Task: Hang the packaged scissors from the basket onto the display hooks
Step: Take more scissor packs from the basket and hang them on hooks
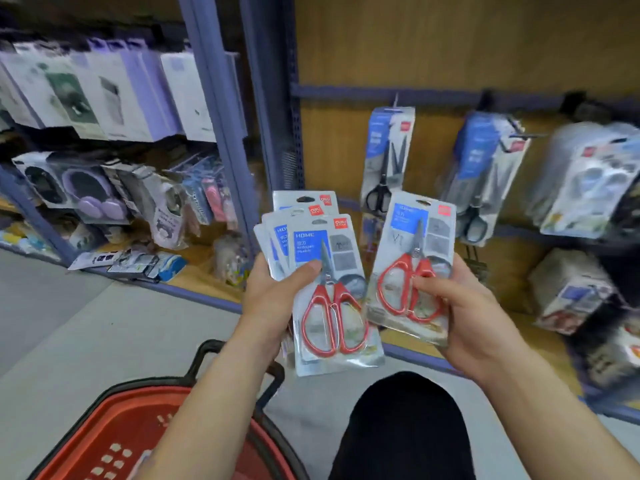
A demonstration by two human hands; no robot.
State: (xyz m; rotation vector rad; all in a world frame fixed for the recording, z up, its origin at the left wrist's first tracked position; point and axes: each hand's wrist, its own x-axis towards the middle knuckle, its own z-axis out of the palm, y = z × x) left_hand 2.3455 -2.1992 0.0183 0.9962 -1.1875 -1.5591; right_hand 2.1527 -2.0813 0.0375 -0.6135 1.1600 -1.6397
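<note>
Both hands are holding red-handled scissors in clear plastic blister packs, right in front of the wooden display wall

Left hand (pixel 277 289) is clamping a fanned stack of packs (pixel 332 296), thumb across the front one. Right hand (pixel 464 313) is pinching a single pack (pixel 412 265) low down by the handles, hands apart. I'm guessing these are light, stiff and a bit slick, so gripping the lower half is keeping the hang hole (pixel 423 203) free for a metal display hook (pixel 519 133). Red plastic basket (pixel 114 441) is sitting below the left arm
</note>
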